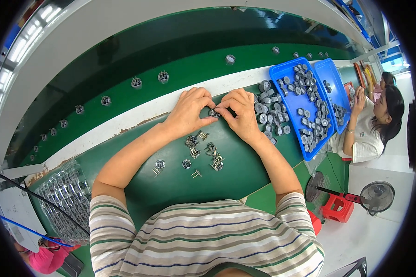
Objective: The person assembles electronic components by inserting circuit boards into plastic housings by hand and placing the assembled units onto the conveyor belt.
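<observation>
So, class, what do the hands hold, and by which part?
A small dark component, by its edges, between left hand and right hand; exact contacts unclear.

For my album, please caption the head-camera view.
Left hand and right hand pinch a small electrical part over a green workbench, near a blue tray of gray housings.

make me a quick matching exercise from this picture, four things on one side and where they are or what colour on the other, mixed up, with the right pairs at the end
Things
1. small part
2. loose pronged pieces
3. heap of grey round pieces
4. stool

Places or colours
A. just left of the nearer blue tray
B. red, near the fan
C. at the fingertips of the left hand and right hand
D. spread on the green tabletop, between the forearms

Pairs: 1-C, 2-D, 3-A, 4-B
</observation>
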Available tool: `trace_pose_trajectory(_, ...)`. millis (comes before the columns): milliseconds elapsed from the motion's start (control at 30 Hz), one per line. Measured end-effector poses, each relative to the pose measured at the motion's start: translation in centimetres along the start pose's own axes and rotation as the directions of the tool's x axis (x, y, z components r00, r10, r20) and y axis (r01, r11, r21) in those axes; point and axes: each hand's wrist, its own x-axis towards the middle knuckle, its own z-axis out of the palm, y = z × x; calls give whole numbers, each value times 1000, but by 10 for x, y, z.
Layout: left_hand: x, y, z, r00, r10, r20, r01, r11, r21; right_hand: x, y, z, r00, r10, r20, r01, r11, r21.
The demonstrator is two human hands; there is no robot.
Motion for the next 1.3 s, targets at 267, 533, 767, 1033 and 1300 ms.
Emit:
trace_pose_trajectory(267, -1, -4, 4, 1000, 17, -8, -17, 1000, -8, -6, -6, 3, 997, -79, -14, 77, 993, -86)
trace_pose_trajectory(533, 14, -13, -12, 990, 93, -108, -90, 995, 29, -5, -13, -3, 985, 170, -19, -169, 983, 65)
trace_pose_trajectory(767, 55, -66, -56, 966, 3, -257, 118, 881, 457, -14, -53, -14, 933, 82, 351, -162, 965, 205)
trace_pose_trajectory(1033, 86, -41, -26, 935, -42, -352, 289, 664, 690, -26, -41, -9, 929, 109, 353, -247, 893, 376)
trace_pose_trajectory(1300, 129, -59, 4, 990, 66, -126, -23, 949, 316, -14, -5, -19, 997, -79, 19, 81, 979, -190)
